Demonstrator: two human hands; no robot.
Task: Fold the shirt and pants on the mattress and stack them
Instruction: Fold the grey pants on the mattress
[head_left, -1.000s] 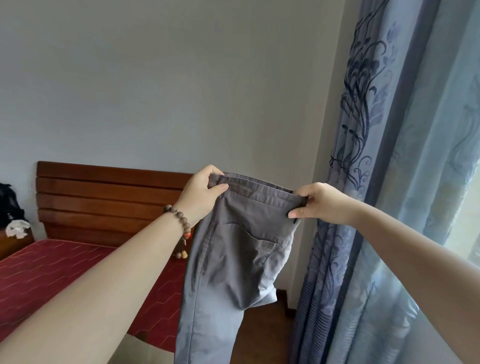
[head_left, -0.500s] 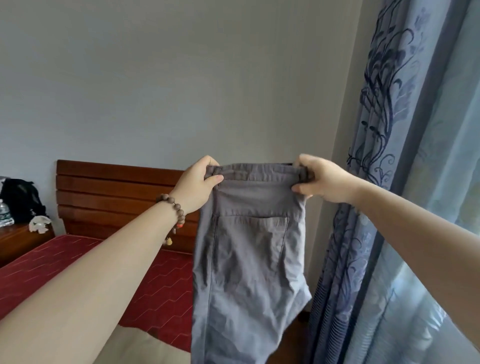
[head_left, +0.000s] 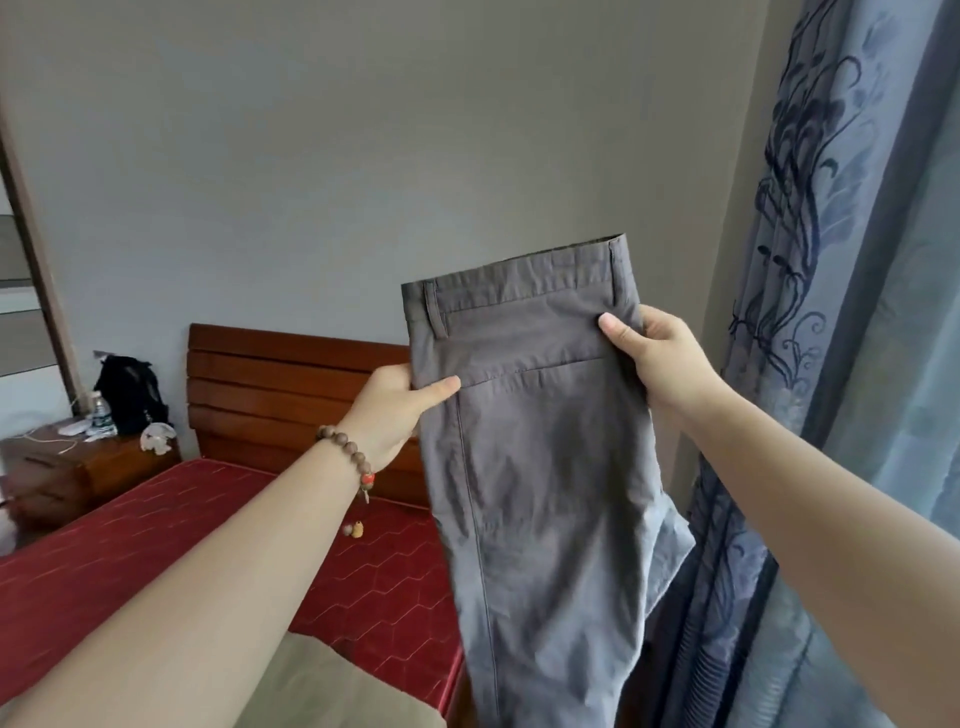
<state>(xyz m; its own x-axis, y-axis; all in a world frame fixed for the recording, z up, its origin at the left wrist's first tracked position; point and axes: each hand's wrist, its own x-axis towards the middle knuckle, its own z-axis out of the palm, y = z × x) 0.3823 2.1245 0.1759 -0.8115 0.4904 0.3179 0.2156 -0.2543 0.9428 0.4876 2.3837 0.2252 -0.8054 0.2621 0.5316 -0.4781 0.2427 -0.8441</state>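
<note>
Pants now lower-gripped (2 hands' fingers pinching side edges), above mattress.

Both arms extended forward and up, forearms bare. Left hand pinches the left edge of the grey pants just below the waistband, thumb laid across the front, beaded bracelet on the wrist. Right hand sits higher, gripping the right edge, thumb on front, fingers behind the fabric.

Pants legs run off the bottom edge
</note>
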